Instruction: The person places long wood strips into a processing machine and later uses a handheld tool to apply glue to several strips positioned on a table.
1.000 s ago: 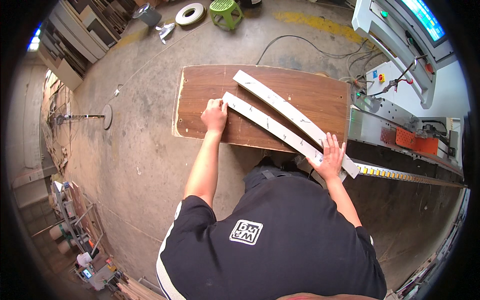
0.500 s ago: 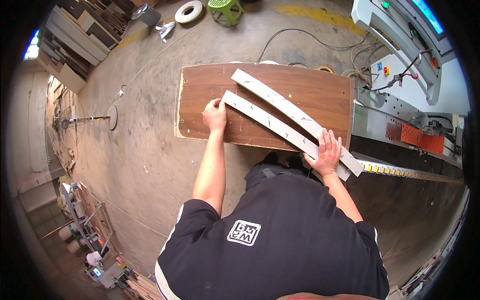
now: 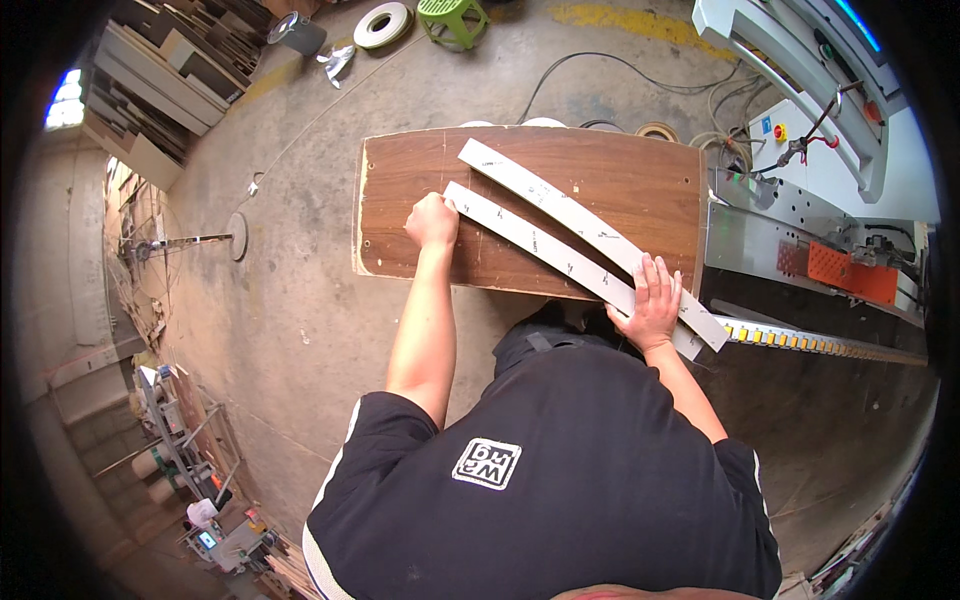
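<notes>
I am working on two long, thin white strips lying slantwise across a brown wooden board [image 3: 620,190], running from about ten o'clock down to four o'clock. The near strip [image 3: 540,240] and the far strip [image 3: 570,205] are lying just beside each other, both pale with small dark marks along them.

My left hand [image 3: 432,220] is curling its fingers together around the upper end of the near strip, knuckles up, pinching it against the board. My right hand [image 3: 652,300] is lying flat with its fingers spread apart, pressing down on the lower ends of both strips where they are overhanging the board's near edge.

The board's near edge is running right above my dark shirt. At three o'clock the board is butting against a grey machine [image 3: 800,215] with an orange part. At nine o'clock bare concrete floor [image 3: 280,290] is opening out. At twelve o'clock, cables, a green stool [image 3: 452,15] and a white roll [image 3: 382,24] are lying well apart from the board.
</notes>
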Action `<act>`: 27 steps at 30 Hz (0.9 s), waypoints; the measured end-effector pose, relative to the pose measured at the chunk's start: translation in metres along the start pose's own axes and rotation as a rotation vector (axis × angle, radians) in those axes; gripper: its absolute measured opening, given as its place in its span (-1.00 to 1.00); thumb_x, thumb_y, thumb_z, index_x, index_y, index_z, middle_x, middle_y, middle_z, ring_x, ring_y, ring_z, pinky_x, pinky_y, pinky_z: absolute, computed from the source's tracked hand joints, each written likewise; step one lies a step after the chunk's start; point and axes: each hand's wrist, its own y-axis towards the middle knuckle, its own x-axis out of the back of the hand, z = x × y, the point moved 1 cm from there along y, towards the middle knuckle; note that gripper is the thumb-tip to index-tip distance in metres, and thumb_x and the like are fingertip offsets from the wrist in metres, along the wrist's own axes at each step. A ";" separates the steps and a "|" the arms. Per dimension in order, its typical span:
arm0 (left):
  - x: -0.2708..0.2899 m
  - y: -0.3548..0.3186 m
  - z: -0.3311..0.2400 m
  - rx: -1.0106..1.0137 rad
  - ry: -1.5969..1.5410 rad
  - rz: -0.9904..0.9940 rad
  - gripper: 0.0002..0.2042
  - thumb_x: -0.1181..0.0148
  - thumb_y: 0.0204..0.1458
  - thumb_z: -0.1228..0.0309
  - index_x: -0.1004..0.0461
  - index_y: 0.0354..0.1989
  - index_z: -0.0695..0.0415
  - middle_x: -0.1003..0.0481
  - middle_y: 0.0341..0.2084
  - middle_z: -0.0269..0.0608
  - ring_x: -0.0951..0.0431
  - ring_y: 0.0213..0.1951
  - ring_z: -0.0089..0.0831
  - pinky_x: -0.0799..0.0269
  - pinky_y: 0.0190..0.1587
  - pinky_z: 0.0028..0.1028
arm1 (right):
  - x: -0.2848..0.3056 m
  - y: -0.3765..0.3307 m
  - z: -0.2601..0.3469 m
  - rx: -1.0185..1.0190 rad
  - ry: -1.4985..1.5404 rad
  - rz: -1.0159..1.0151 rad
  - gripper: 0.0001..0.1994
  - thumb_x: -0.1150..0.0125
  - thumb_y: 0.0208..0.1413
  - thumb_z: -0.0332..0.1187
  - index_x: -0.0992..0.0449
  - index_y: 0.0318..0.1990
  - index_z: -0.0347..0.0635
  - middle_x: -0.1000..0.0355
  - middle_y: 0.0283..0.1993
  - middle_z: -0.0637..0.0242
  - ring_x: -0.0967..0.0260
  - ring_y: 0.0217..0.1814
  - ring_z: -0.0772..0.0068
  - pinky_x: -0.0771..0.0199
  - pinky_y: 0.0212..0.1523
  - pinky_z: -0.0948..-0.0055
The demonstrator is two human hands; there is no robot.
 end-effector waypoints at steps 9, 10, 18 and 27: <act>0.003 0.024 -0.007 -0.057 0.131 0.179 -0.70 -0.25 0.13 0.15 -0.68 -0.19 0.12 -0.68 -0.15 0.03 -0.68 -0.04 0.01 -0.58 0.04 -0.10 | 0.000 0.001 -0.002 -0.006 0.011 0.007 -0.10 -0.49 -0.17 0.11 -0.30 0.33 -0.08 -0.13 0.56 0.23 -0.02 0.62 0.03 0.11 0.55 -0.31; 0.000 0.028 -0.004 -0.111 0.148 0.184 -0.70 -0.23 0.13 0.16 -0.67 -0.17 0.14 -0.68 -0.14 0.04 -0.68 -0.04 0.01 -0.57 0.04 -0.10 | 0.000 0.001 -0.002 -0.009 0.010 0.008 -0.10 -0.49 -0.17 0.11 -0.30 0.33 -0.08 -0.13 0.56 0.23 -0.02 0.62 0.03 0.11 0.55 -0.31; 0.031 0.131 0.099 -0.154 0.196 0.013 -0.63 -0.05 0.22 0.07 -0.56 -0.15 0.14 -0.67 -0.21 0.09 -0.68 -0.11 0.10 -0.57 -0.03 -0.01 | 0.000 0.001 -0.001 -0.015 0.002 0.000 -0.12 -0.48 -0.17 0.13 -0.31 0.31 -0.07 -0.12 0.57 0.23 -0.02 0.61 0.03 0.09 0.54 -0.31; 0.061 0.151 0.007 -0.459 -0.406 -0.263 -0.75 -0.24 0.20 0.12 -0.70 -0.12 -0.04 -0.69 -0.36 -0.13 -0.71 -0.24 -0.21 -0.59 -0.12 -0.24 | 0.003 0.004 0.001 -0.003 0.001 -0.006 -0.11 -0.51 -0.18 0.09 -0.30 0.31 -0.09 -0.14 0.55 0.19 -0.04 0.60 0.00 0.08 0.54 -0.30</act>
